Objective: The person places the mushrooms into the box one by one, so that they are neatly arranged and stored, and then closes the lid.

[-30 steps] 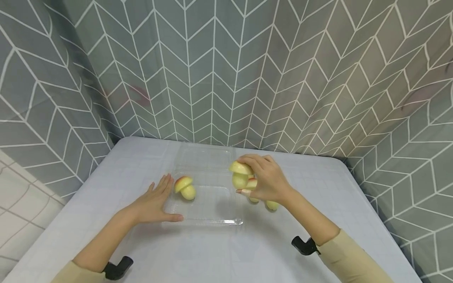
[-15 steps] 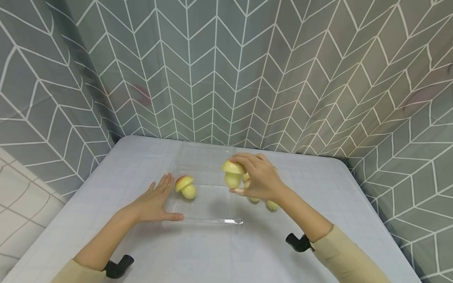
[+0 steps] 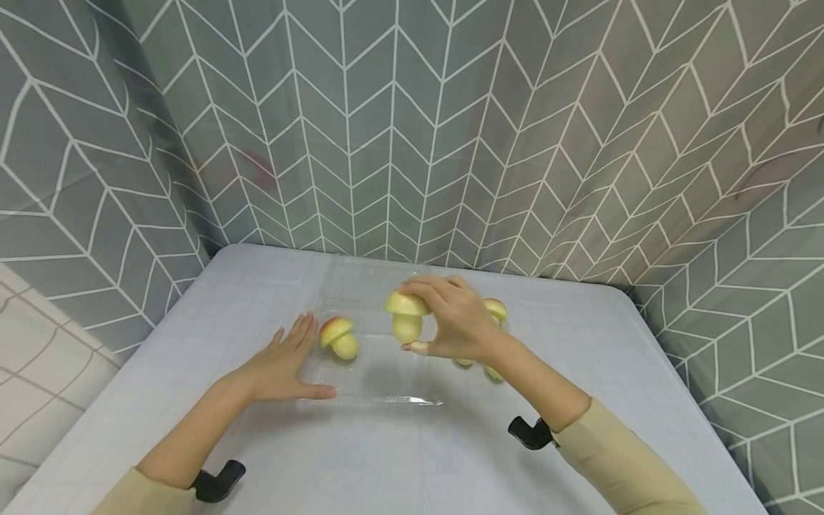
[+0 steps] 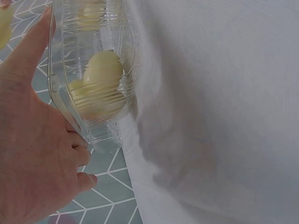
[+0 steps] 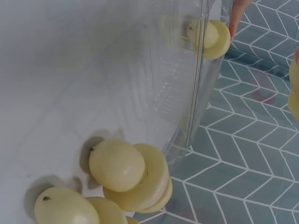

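In the head view my right hand [image 3: 453, 318] pinches a toy mushroom [image 3: 407, 325], pale yellow and upright, between thumb and fingers. It hovers over the right part of a clear plastic clamshell box [image 3: 399, 400]. Inside the box at the left, a second mushroom [image 3: 344, 347], its cap tinged red, leans over. My left hand [image 3: 280, 368] lies with fingers spread along the box's left side; in the left wrist view its fingers touch the rim [image 4: 52, 84]. Only a sliver of the held mushroom [image 5: 294, 93] shows in the right wrist view.
Several more mushrooms [image 5: 117, 165] lie on the white-covered table [image 3: 412, 465], right of the box and partly hidden by my right hand. The box's transparent lid [image 3: 367, 279] lies folded back toward the patterned curtain [image 3: 386, 143].
The right hand has carried its mushroom leftward, from beside the box to above it. This uncovers another mushroom behind the hand. The left hand has stayed in place.
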Demonstrator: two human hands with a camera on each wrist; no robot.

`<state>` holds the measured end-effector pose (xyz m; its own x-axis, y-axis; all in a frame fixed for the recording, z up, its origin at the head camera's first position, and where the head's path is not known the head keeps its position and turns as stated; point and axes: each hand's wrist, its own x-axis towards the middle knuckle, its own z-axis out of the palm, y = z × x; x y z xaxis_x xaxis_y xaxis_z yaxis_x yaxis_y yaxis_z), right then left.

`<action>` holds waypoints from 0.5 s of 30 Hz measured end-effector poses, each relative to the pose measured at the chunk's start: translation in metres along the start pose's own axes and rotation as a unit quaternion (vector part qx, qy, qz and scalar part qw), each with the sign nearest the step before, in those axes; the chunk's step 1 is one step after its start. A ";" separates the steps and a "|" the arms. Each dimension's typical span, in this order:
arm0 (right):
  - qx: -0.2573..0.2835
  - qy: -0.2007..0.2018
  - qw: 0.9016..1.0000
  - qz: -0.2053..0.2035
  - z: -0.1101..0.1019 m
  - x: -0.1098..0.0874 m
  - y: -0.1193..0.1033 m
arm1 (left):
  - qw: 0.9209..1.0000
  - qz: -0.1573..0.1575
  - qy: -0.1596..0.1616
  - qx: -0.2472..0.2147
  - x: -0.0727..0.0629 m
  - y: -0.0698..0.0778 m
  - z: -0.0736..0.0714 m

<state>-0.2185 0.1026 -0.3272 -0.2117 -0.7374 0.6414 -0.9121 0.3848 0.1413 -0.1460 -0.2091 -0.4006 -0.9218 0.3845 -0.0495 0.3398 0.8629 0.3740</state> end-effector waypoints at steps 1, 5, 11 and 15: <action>-0.001 0.003 1.000 -0.003 0.001 0.001 0.000 | 1.000 0.000 0.000 0.000 0.000 0.000 0.000; -0.002 0.010 1.000 -0.012 0.004 0.007 -0.001 | 1.000 -0.004 -0.003 -0.004 0.001 0.001 -0.001; 0.006 0.004 1.000 -0.019 0.007 0.013 -0.005 | 1.000 -0.007 -0.006 -0.009 0.001 0.002 -0.002; 0.005 -0.005 1.000 -0.026 0.008 0.017 -0.008 | 1.000 -0.009 -0.007 -0.010 0.001 0.002 -0.002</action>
<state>-0.2176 0.0825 -0.3233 -0.1675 -0.7616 0.6260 -0.9255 0.3403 0.1663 -0.1466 -0.2078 -0.3985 -0.9252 0.3732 -0.0689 0.3193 0.8635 0.3904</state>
